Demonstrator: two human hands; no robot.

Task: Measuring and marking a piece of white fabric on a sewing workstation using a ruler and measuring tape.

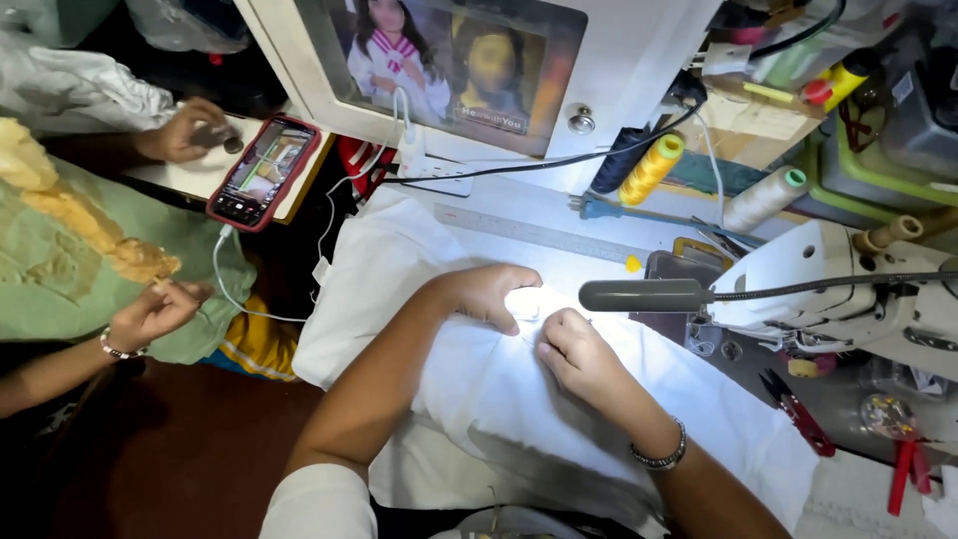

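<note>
Both hands, left hand (pixel 491 294) and right hand (pixel 577 351), are pinching white cloth (pixel 479 389) at frame centre under the lamp (pixel 644 294), handwork appearing underway, with no finished seam showing yet.

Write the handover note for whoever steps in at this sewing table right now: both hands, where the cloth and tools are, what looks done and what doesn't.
Left hand: fingers curled, pressing the white cloth under the lamp.
Right hand: pinching the same cloth beside it; whether it holds a needle cannot be told.
Cloth is spread over the table, not under the sewing machine on the right.
Red snips lie right of the cloth; metal ruler behind it; yellow thread cone further back.
A person at left handles green fabric; a phone sits nearby.
Done: cloth laid out. No finished seam visible.
</note>
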